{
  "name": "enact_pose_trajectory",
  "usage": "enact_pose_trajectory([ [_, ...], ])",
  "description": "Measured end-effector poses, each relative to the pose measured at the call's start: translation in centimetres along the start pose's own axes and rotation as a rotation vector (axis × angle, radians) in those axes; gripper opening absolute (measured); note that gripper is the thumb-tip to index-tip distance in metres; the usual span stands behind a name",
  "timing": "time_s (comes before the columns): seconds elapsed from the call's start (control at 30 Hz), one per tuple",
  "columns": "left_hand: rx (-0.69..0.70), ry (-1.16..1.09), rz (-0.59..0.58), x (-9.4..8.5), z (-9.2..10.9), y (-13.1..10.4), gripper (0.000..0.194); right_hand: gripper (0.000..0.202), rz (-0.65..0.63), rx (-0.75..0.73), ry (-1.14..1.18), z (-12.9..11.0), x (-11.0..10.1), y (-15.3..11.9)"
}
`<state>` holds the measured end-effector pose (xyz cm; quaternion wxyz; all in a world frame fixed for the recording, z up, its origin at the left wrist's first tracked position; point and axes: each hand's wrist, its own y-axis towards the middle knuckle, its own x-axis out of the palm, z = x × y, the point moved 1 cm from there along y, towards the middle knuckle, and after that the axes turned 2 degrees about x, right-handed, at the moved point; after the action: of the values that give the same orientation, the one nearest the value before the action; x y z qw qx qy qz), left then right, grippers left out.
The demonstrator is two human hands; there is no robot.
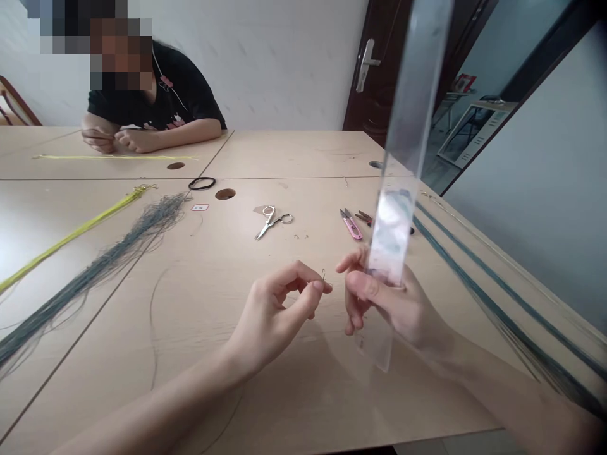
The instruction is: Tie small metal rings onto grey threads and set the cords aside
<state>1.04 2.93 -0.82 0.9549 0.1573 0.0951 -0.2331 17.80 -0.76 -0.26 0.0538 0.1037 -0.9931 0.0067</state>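
Note:
My left hand [279,316] pinches a tiny metal hook [324,276] between thumb and forefinger, over the middle of the table. To its right, my right hand [389,300] is wrapped round a long clear plastic strip [403,145], which stands nearly upright and leans a little to the right. The strip's lower end shows below the palm. Silver scissors [271,222] lie beyond my left hand. Pink thread snips [351,224] lie behind the right hand, next to dark-tipped pliers [364,218] partly hidden by the strip.
Bundles of grey-green strands [109,256] and yellow strands [80,232] lie at the left of the table [213,404]. More green strands [493,303] lie at the right. A black loop [202,183] is near a table hole. A person [184,95] leans on the far left side.

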Motion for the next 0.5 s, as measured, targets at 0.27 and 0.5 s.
enact_pose_trajectory([
  [0.27, -0.068, 0.072, -0.066, 0.26, 0.06, 0.03, 0.019, 0.013, 0.04, 0.02, -0.179, 0.16, 1.11, 0.07],
  [0.5, -0.114, 0.12, -0.12, 0.4, 0.22, -0.14, 0.018, 0.014, 0.065, 0.076, -0.285, -0.08, 0.78, -0.43],
])
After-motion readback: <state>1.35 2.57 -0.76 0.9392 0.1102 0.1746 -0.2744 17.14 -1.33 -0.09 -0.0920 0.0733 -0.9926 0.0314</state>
